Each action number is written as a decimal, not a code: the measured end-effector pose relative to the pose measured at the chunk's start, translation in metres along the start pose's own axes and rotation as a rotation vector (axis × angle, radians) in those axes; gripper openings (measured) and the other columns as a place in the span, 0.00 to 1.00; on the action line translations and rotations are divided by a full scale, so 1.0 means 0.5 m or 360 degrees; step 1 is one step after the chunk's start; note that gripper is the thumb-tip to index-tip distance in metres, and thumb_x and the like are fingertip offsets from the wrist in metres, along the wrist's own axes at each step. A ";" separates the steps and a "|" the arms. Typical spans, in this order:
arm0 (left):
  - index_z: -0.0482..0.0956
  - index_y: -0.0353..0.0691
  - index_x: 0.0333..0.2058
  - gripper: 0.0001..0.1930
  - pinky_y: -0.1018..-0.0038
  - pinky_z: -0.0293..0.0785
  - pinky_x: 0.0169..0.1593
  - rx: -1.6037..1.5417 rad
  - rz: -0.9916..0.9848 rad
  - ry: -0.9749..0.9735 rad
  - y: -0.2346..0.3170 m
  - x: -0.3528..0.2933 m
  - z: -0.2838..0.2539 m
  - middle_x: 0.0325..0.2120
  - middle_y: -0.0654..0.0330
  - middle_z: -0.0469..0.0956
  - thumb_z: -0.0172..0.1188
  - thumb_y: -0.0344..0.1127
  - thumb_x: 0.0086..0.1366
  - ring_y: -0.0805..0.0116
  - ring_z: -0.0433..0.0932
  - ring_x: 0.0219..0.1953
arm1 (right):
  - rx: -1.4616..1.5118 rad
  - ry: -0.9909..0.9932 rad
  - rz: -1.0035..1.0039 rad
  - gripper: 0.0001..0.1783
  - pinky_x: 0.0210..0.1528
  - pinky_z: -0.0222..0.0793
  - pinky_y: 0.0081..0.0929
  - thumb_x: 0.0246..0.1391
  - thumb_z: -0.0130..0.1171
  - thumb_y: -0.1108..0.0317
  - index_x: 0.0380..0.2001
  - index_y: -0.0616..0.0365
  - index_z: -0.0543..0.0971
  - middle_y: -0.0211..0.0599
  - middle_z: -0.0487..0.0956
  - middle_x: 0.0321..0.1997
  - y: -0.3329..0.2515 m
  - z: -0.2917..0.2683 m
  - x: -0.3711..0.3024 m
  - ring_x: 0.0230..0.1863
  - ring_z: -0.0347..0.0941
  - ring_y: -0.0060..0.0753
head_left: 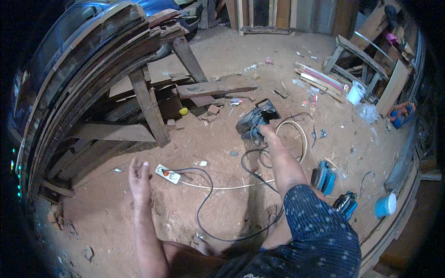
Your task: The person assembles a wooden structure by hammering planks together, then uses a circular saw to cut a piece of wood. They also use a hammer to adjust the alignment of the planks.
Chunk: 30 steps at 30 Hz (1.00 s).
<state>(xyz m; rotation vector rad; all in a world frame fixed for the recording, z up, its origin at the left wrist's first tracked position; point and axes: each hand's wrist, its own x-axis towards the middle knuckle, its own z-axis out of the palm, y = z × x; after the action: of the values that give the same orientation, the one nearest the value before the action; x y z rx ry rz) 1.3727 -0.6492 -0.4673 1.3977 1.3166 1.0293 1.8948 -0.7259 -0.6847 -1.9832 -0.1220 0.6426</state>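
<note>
Sandy brown ground (106,208) surrounds a white rectangular power strip (168,174); beyond it, rightward, the right hand (265,131) grips a bulky blue-and-black power tool (249,123); leftward, the left hand (140,180) hovers empty, fingers loosely spread.

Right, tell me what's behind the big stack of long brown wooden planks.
Parts of a shiny blue car show past the upper edge of the planks, which hide much of the car's near side.

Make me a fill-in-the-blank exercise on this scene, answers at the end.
1. The right hand grips a power tool while the left hand holds ____.
2. The extension socket lies nearer the ____ hand.
3. The small rounded object near the stacked boards is coloured ____.
Missing words: nothing; left; yellow.
</note>
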 end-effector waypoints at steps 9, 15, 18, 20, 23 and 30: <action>0.70 0.30 0.60 0.29 0.70 0.76 0.50 0.0150 0.0215 -0.0381 -0.030 0.001 0.084 0.50 0.49 0.77 0.63 0.42 0.67 0.65 0.77 0.47 | -0.0324 0.0286 0.0000 0.22 0.26 0.77 0.37 0.56 0.63 0.56 0.41 0.68 0.80 0.47 0.82 0.38 0.022 0.076 0.031 0.29 0.80 0.36; 0.62 0.33 0.65 0.36 0.59 0.72 0.59 -0.0159 -0.0622 -0.0641 -0.165 0.043 0.123 0.55 0.44 0.75 0.55 0.54 0.70 0.53 0.76 0.54 | 0.0217 -0.0387 -0.0207 0.18 0.31 0.75 0.33 0.59 0.62 0.54 0.34 0.61 0.82 0.36 0.82 0.28 0.006 0.127 -0.326 0.28 0.78 0.31; 0.56 0.34 0.68 0.41 0.55 0.65 0.65 -0.0478 -0.0891 -0.0850 -0.211 0.083 0.174 0.58 0.43 0.72 0.48 0.63 0.70 0.50 0.72 0.59 | 0.0254 -0.0466 -0.0510 0.20 0.44 0.71 0.31 0.60 0.62 0.55 0.43 0.64 0.82 0.34 0.83 0.34 0.026 0.126 -0.492 0.36 0.76 0.28; 0.52 0.35 0.70 0.45 0.55 0.59 0.68 -0.0690 -0.0974 -0.1030 -0.235 0.121 0.198 0.61 0.43 0.70 0.44 0.68 0.70 0.50 0.68 0.63 | 0.0356 -0.0814 -0.0628 0.21 0.52 0.68 0.29 0.60 0.64 0.62 0.50 0.65 0.79 0.35 0.81 0.44 0.060 0.126 -0.551 0.45 0.74 0.28; 0.59 0.29 0.67 0.49 0.61 0.60 0.67 -0.0347 -0.0900 -0.0729 -0.226 0.099 0.197 0.62 0.42 0.67 0.46 0.72 0.66 0.55 0.67 0.64 | 0.0189 -0.0982 -0.0597 0.20 0.51 0.70 0.29 0.61 0.63 0.64 0.52 0.66 0.77 0.37 0.82 0.45 0.090 0.127 -0.612 0.46 0.75 0.29; 0.81 0.18 0.33 0.46 0.59 0.76 0.40 0.0913 -0.0419 -0.0122 -0.165 0.075 0.119 0.32 0.39 0.82 0.59 0.72 0.58 0.56 0.82 0.35 | 0.0346 -0.1140 -0.0400 0.18 0.50 0.72 0.35 0.58 0.62 0.66 0.51 0.60 0.76 0.41 0.82 0.44 0.201 0.249 -0.692 0.47 0.77 0.34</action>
<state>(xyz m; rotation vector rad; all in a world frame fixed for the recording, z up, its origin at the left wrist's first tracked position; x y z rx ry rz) 1.4151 -0.6169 -0.5615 1.5957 1.7660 0.4271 1.5204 -0.7968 -0.6808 -1.4238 -0.6920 1.1189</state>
